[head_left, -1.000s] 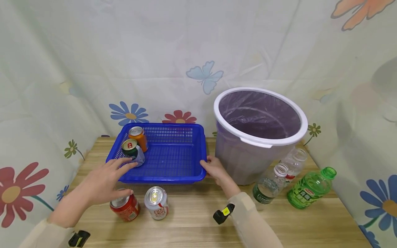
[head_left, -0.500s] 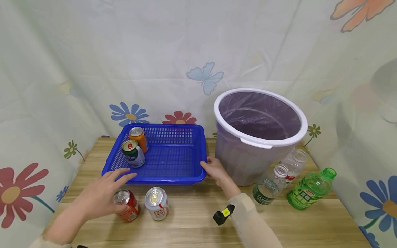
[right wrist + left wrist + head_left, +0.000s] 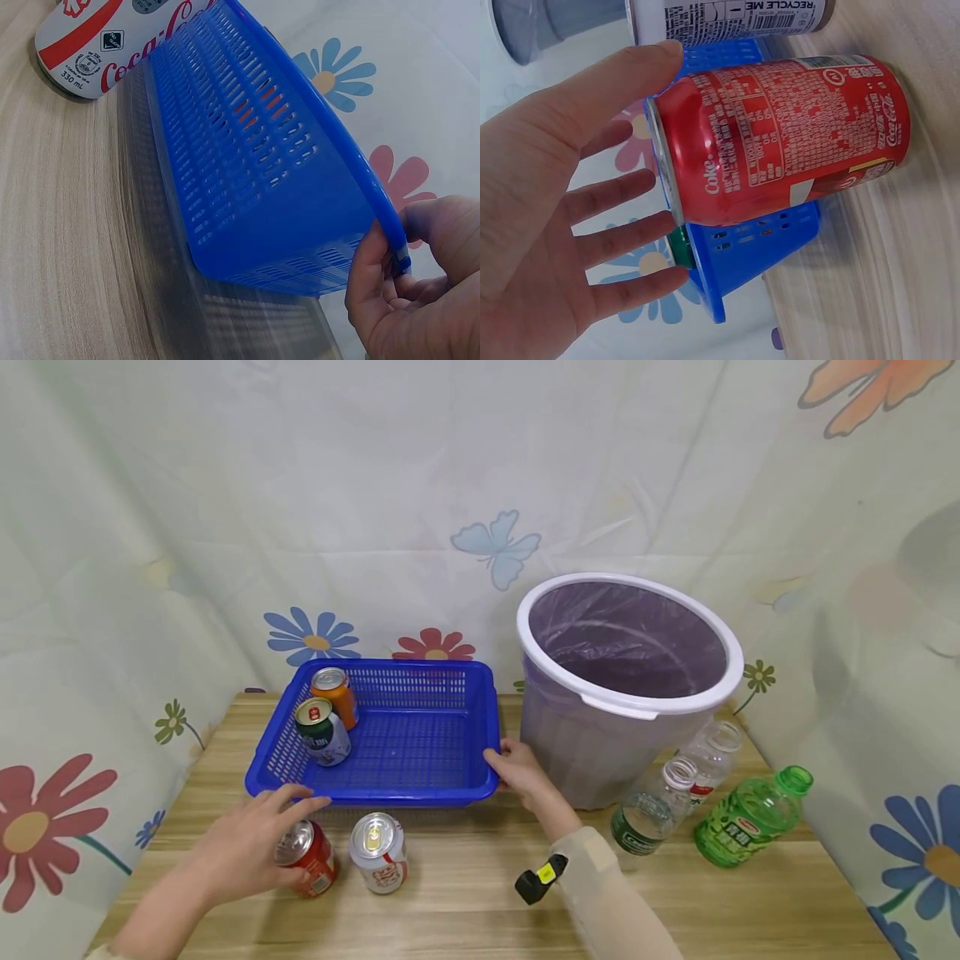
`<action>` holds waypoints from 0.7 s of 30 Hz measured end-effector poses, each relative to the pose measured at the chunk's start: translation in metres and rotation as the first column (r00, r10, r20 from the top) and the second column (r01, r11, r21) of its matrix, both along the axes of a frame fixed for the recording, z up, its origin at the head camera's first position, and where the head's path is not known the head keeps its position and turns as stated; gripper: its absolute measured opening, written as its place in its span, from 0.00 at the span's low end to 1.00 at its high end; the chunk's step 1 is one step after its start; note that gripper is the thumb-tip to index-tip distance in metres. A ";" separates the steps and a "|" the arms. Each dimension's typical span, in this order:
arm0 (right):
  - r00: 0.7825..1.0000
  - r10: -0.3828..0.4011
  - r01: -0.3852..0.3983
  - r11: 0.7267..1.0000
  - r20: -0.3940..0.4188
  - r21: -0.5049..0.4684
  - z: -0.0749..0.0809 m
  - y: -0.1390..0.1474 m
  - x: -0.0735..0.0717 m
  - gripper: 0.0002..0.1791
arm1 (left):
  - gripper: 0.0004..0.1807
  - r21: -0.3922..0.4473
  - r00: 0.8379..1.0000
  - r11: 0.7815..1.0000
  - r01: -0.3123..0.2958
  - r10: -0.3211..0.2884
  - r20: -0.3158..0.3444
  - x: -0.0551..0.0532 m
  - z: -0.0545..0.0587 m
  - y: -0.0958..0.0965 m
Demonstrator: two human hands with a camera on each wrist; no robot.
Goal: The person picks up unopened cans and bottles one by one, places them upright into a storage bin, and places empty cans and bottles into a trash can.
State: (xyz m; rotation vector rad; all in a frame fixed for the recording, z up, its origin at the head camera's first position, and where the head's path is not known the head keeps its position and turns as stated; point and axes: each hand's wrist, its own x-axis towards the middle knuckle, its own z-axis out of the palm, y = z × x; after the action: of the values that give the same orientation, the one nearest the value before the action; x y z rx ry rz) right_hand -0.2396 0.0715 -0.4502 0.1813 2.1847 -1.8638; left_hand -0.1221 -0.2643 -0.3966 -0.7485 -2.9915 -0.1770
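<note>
My left hand point(image 3: 247, 847) is at the red Coke can point(image 3: 321, 867), which stands on the table in front of the blue plastic basket point(image 3: 420, 795). In the left wrist view its fingers point(image 3: 622, 240) are spread and fairly straight beside the can's top, the thumb over the near side. To the right of that can stands a white Coca-Cola can point(image 3: 378, 862). My right hand point(image 3: 519, 768) pinches the basket's right rim between thumb and fingers, as the right wrist view shows. Inside the basket, at its left, are an orange can point(image 3: 339, 700) and a green-topped can point(image 3: 324, 739).
A lined wastebasket point(image 3: 592, 752) with a white rim stands right of the basket. Beside it are a clear bottle with a green label point(image 3: 643, 818), another clear bottle point(image 3: 708, 760) and a green bottle point(image 3: 746, 822). A flowered curtain point(image 3: 375, 485) hangs behind the wooden table point(image 3: 465, 910).
My left hand has come down and back from the basket's front-left corner to the red can. My right hand keeps its hold on the rim.
</note>
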 end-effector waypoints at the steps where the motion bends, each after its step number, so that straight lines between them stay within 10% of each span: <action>1: 1.000 -0.001 0.001 1.000 -0.001 0.000 0.000 0.000 0.000 0.13 | 0.43 0.000 1.000 1.000 0.001 -0.001 0.009 0.000 -0.001 0.000; 21: 1.000 0.001 -0.001 1.000 -0.018 -0.011 -0.001 0.000 -0.001 0.14 | 0.37 0.061 0.991 0.998 0.022 -0.030 0.131 -0.003 -0.016 0.002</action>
State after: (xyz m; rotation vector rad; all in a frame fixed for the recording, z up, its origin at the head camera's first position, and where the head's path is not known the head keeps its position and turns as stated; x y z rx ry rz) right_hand -0.2404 0.0719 -0.4511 0.1616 2.1854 -1.8840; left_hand -0.1251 -0.2620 -0.4130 -0.8008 -3.0849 -0.3281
